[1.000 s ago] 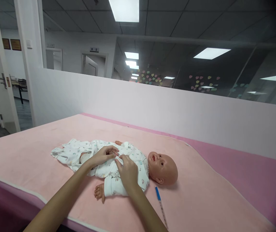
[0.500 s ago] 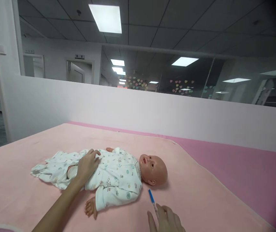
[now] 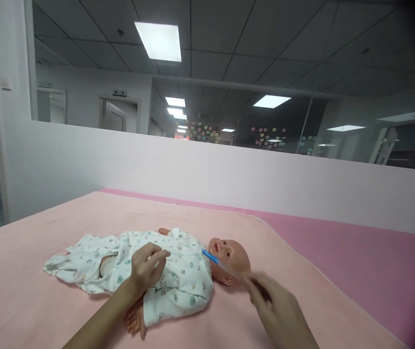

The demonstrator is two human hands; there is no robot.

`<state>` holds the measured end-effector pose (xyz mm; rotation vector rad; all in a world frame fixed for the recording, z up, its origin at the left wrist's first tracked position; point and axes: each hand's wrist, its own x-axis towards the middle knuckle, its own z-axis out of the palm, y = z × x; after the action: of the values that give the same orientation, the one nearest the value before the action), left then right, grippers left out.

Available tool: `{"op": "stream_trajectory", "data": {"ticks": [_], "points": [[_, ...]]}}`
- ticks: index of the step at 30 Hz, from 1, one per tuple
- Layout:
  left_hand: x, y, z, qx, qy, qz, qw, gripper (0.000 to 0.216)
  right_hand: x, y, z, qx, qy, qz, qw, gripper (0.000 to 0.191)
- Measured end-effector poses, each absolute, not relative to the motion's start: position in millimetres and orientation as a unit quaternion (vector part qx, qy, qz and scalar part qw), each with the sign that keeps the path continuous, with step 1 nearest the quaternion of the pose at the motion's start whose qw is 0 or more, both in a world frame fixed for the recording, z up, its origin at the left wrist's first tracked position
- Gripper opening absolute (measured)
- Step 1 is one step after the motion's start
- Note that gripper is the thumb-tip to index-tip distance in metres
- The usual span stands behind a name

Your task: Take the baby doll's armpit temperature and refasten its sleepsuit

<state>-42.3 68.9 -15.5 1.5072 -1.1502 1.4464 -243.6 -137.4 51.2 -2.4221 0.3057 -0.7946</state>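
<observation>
A baby doll (image 3: 229,254) in a white printed romper (image 3: 178,276) lies on its back on a pink blanket (image 3: 29,291), head to the right. My left hand (image 3: 145,271) rests on the doll's belly with fingers curled into the romper's front. My right hand (image 3: 276,310), blurred by motion, pinches a thin thermometer with a blue tip (image 3: 210,258); the blue tip is at the doll's neck, beside its chin. The doll's bare hand (image 3: 134,322) sticks out of the near sleeve.
A low white partition wall (image 3: 229,179) runs behind the bed, with glass panels above it. The darker pink mattress (image 3: 356,261) shows at the right beyond the blanket. A white pillar (image 3: 7,97) stands at the left, with a doorway behind.
My right hand picked the thermometer up from the blanket and brought its blue tip to the doll's neck. My left hand shifted right along the romper and curled its fingers.
</observation>
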Motion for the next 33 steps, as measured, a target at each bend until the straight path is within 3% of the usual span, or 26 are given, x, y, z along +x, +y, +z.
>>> {"op": "stream_trajectory", "data": {"ticks": [5, 10, 13, 19, 33], "points": [[-42, 46, 34, 0.507, -0.380, 0.558, 0.537, 0.018, -172, -128, 137, -0.886, -0.089, -0.189, 0.415, 0.027], [-33, 17, 87, 0.473, -0.260, 0.510, 0.670, 0.020, -127, -122, 163, -0.863, -0.171, -0.159, 0.448, 0.031], [-22, 15, 95, 0.440, -0.276, 0.551, 0.653, 0.021, -121, -123, 159, -0.841, -0.183, -0.188, 0.473, 0.030], [-1, 26, 87, 0.436, -0.375, 0.646, 0.502, 0.017, -117, -127, 148, -0.806, -0.166, -0.229, 0.520, 0.029], [-16, 7, 82, 0.516, -0.269, 0.555, 0.594, 0.025, -114, -118, 149, -0.723, -0.147, -0.250, 0.627, 0.031]]}}
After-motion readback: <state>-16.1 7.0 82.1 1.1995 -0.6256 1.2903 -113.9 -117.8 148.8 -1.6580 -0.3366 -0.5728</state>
